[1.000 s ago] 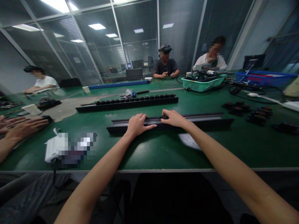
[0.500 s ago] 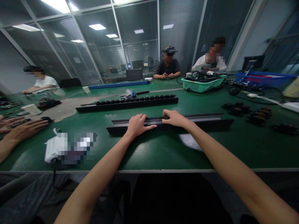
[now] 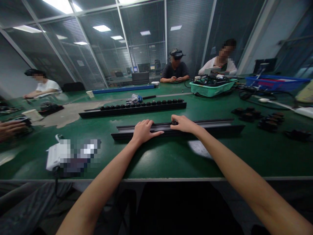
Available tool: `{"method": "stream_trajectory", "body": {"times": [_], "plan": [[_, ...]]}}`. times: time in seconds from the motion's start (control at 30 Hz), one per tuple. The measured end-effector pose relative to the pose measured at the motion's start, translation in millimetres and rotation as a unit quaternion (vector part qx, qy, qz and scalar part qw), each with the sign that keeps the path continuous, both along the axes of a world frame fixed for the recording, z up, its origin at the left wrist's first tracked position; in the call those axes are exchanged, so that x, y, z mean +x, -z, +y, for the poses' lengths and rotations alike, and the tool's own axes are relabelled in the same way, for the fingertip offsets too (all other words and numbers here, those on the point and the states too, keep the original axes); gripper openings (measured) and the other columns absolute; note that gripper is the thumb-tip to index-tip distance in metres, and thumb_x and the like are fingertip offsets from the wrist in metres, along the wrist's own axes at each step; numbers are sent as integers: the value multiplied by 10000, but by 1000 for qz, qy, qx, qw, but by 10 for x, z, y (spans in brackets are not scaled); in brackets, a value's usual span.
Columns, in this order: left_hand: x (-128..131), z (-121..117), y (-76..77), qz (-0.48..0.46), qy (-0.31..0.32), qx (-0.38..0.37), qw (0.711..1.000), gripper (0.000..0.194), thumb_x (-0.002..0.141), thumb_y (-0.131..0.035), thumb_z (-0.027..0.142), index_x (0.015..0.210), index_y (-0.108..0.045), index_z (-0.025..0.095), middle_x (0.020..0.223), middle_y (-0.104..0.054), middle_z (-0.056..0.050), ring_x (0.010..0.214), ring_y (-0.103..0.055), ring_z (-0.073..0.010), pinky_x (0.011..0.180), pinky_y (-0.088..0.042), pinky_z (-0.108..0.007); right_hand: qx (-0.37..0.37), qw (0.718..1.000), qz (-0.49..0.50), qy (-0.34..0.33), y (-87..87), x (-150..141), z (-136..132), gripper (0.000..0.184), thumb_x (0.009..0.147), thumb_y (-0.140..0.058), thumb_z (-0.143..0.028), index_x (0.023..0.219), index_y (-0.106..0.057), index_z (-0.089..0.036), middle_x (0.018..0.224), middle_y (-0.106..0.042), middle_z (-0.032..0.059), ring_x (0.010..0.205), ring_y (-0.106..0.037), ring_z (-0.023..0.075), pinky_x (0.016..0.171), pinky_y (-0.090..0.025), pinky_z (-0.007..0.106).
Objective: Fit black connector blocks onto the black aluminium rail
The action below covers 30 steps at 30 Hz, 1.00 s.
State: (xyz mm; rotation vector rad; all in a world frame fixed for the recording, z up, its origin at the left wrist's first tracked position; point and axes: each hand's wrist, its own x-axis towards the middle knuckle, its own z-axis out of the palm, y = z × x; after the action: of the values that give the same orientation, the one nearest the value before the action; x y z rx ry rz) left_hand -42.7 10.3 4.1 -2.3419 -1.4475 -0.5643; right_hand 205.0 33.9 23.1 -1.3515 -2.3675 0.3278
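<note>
A long black channel rail [image 3: 215,129] with a pale inner groove lies across the table in front of me. My left hand [image 3: 143,130] grips it left of its middle, fingers over the far side and thumb stretched along the near edge. At the groove, my right hand [image 3: 182,124] pinches a small black part [image 3: 174,123], mostly covered by the fingers. Farther back lies a second black rail [image 3: 137,110], lined with a row of similar small black parts.
Several clusters of black parts [image 3: 271,122] lie at right. Behind them stand a green basket [image 3: 210,89] of cables and a blue basket [image 3: 276,84]. A white device [image 3: 55,156] lies at left, near a co-worker's hand [image 3: 9,130]. Other people sit across the table.
My hands stay almost still on the rail and the small part. At the left edge, the co-worker's hands have drawn back to the left.
</note>
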Motion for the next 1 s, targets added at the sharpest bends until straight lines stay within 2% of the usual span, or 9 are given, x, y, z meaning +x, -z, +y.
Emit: {"method": "stream_trajectory", "body": {"times": [0.7, 1.0], "plan": [[7, 5, -5, 4, -3, 1, 1000, 702, 791, -443, 831, 1020, -632, 195, 1022, -671, -103, 959, -625, -272, 833, -463, -370, -2, 1000, -8, 4, 6, 76, 52, 213, 775, -602, -378, 897, -525, -221, 826, -626, 24, 733, -535, 173, 635, -348, 254], [-7, 2, -1, -1, 0, -2, 1000, 696, 797, -445, 824, 1035, -632, 198, 1024, -669, -103, 967, -624, -270, 841, -459, -366, -22, 999, -28, -34, -24, 121, 88, 226, 806, -577, -399, 938, -524, -223, 864, -635, 30, 741, -544, 173, 645, -355, 253]]}}
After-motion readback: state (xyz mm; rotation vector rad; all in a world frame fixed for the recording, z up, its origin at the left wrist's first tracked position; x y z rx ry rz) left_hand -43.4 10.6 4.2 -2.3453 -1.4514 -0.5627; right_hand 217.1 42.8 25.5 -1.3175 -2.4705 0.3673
